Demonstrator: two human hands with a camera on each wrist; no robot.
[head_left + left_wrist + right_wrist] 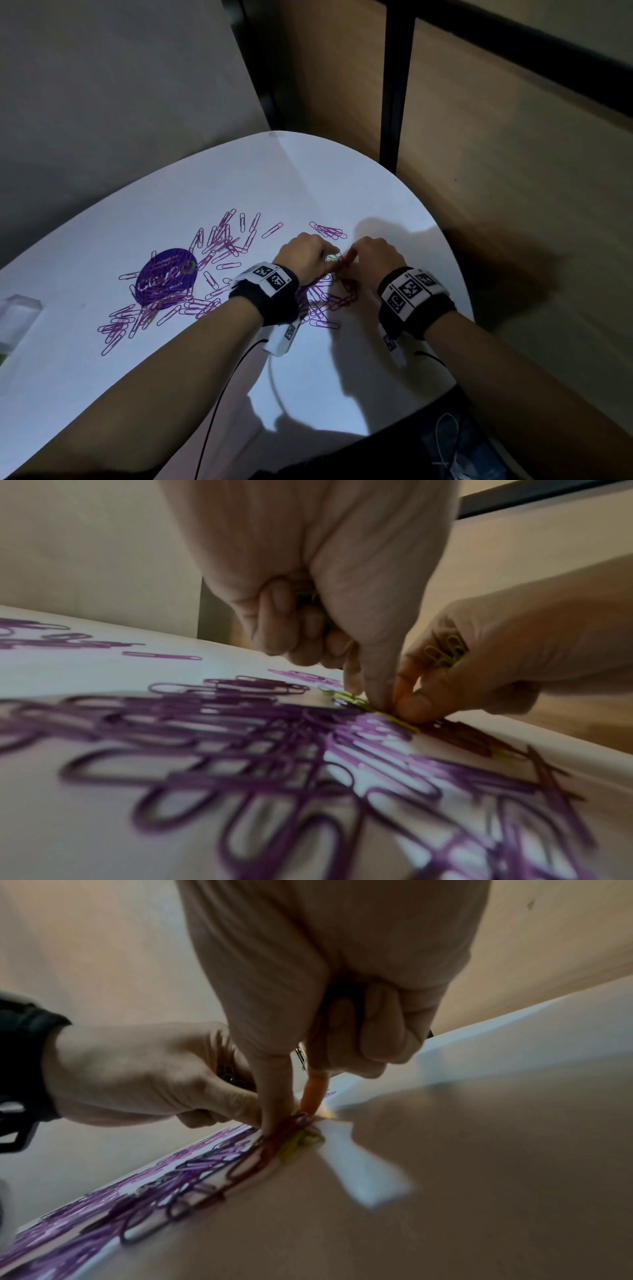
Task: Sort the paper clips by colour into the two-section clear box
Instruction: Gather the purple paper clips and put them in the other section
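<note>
Currently yellow-green clips [445, 650] are held bunched in right hand [376, 257]; more yellow-green ones are clutched in left hand [305, 255]. Purple clips [219, 246] are scattered left on white table [342, 181]; clear box [17, 318] at far left edge.

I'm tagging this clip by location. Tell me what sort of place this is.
Probably a plain indoor room, home or office; I can't tell which. A rounded white table stands against a bare grey wall, with a wood-toned panel and a black frame post behind. Purple paper clips cover the table.
</note>
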